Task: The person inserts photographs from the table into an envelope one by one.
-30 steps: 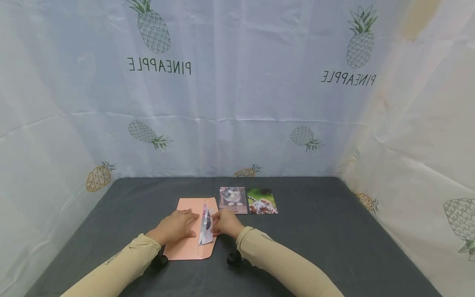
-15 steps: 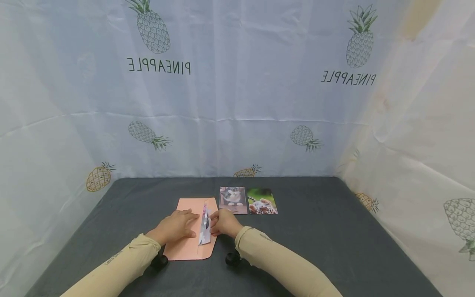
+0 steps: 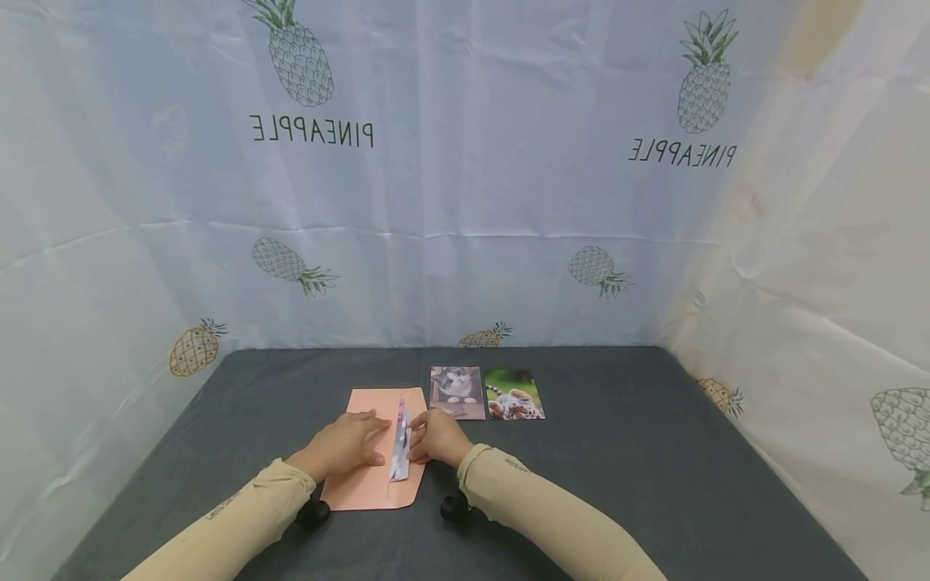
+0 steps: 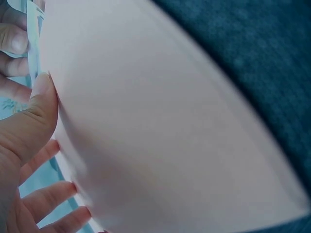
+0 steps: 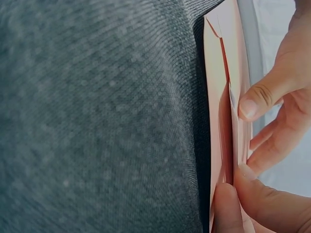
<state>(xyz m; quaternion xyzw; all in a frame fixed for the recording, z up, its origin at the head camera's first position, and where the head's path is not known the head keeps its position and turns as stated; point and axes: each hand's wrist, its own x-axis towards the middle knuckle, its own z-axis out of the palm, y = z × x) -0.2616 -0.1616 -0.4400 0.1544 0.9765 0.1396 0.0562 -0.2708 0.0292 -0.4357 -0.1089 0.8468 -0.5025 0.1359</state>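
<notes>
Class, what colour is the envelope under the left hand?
Peach-pink; the envelope shows best in head view.

Left fingers (image 4: 48, 200) touch a pale envelope (image 4: 160, 126).

The peach envelope (image 3: 376, 478) under my touch is smooth, matt paper; the photo print (image 3: 400, 453) I pinch is printed paper. The cat photo (image 3: 455, 393) and tiger photo (image 3: 514, 395) look smooth. My sleeves (image 3: 559, 504) are matt cloth, the dark tablecloth (image 3: 617, 468) a coarse weave, the curtain (image 3: 465, 177) across the upper frame thin, creased fabric.
</notes>
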